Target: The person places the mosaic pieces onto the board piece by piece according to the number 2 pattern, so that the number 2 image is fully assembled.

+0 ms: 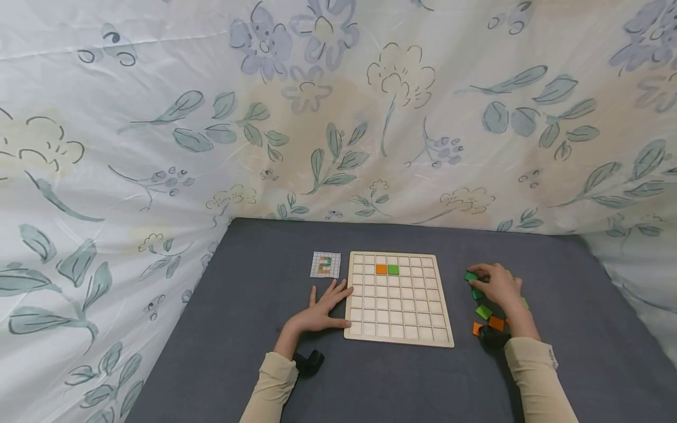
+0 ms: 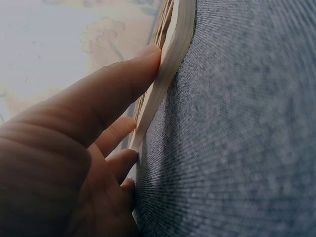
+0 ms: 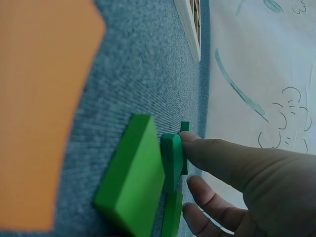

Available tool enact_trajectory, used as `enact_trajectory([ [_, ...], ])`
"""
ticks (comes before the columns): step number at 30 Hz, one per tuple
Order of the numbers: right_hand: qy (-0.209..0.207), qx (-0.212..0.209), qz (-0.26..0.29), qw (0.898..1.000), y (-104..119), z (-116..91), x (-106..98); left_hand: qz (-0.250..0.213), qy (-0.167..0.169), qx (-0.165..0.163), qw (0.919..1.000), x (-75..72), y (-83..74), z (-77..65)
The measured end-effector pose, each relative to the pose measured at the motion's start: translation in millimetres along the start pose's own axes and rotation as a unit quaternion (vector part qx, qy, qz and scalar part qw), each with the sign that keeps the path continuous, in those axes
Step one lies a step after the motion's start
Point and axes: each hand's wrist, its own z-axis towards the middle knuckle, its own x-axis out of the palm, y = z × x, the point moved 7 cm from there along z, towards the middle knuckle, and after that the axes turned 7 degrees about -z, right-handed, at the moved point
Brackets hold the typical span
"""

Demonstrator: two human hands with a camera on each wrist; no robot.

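My left hand (image 1: 319, 315) rests at the left side of a wooden grid board (image 1: 444, 342), fingers spread, with fingertips and thumb on its rim. In the left wrist view the thumb (image 2: 123, 84) touches the board's edge. An orange tile (image 1: 381, 269) and a light green tile (image 1: 393, 269) sit side by side in an upper row. On the right, my right hand (image 1: 497, 285) pinches a dark green tile (image 1: 471, 275) at the table surface between thumb and index finger; the index is hidden in the right wrist view. Another dark green tile (image 3: 171, 160) lies close by.
Loose light green (image 1: 483, 312) and orange tiles (image 1: 496, 322) lie near the right wrist, some partly hidden by it. A small pattern card (image 1: 325, 265) with a coloured figure lies left of the board. Floral fabric (image 1: 338, 117) hangs behind the grey table (image 1: 391, 382).
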Motion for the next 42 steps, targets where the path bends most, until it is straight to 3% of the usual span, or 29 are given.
enact_trajectory([
  [20,-0.005,0.009,-0.002,1.0,-2,1,-3,0.002,-0.003,0.005,1.0,-1.7,-1.7,0.5],
  [42,-0.031,-0.055,0.001,0.998,36,5,-3,0.005,0.0,0.0,1.0,-1.0,-3.3,-1.6],
])
